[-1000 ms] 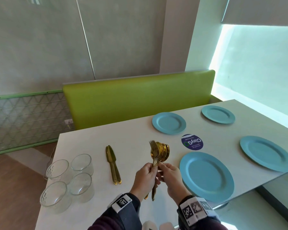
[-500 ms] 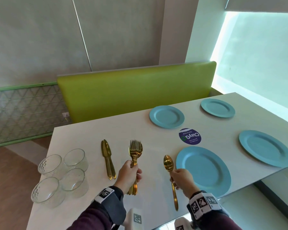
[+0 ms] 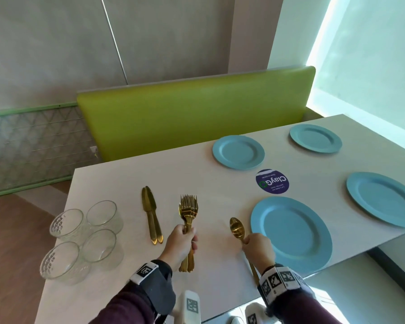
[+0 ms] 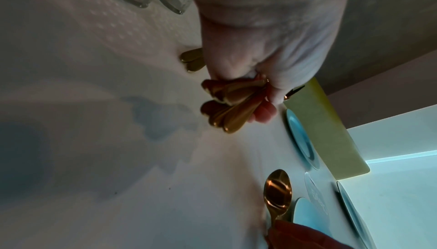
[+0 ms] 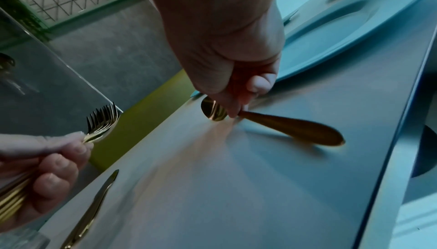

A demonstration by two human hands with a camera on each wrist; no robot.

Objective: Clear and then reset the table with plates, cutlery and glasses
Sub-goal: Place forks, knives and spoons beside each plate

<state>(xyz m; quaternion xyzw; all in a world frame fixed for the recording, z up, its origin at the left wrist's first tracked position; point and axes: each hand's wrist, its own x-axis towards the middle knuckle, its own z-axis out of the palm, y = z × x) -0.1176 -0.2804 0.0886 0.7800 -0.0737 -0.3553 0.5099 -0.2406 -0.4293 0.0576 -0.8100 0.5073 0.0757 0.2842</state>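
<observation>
Four blue plates are sitting on the table (image 3: 117, 183), one for each seat, and the nearest blue plate (image 3: 290, 232) is the one getting its cutlery now. The right hand (image 3: 257, 247) is pinching one gold spoon (image 3: 237, 229) by its thin neck, with the fingers curled around it, and the spoon is hanging just left of that plate. It looks low over the table, but I cannot tell if it is touching yet. I think the person is putting it there because a spoon belongs beside a plate. The left hand (image 3: 180, 244) is wrapping its fingers tightly around a bunch of forks and spoons (image 3: 188, 213), holding them upright in the air, well away from the plates. That hand is working like a cup, I think, keeping the rest ready so the other hand can take one piece at a time. Two gold knives (image 3: 151, 213) are lying side by side on the table, waiting their turn. Four glasses (image 3: 84, 237) are standing close together near the left corner, out of the way, so nobody knocks them. A round purple sticker (image 3: 272, 181) is stuck flat on the table between the plates. The other three plates are having no cutlery beside them yet, so most of the setting is still to do.
</observation>
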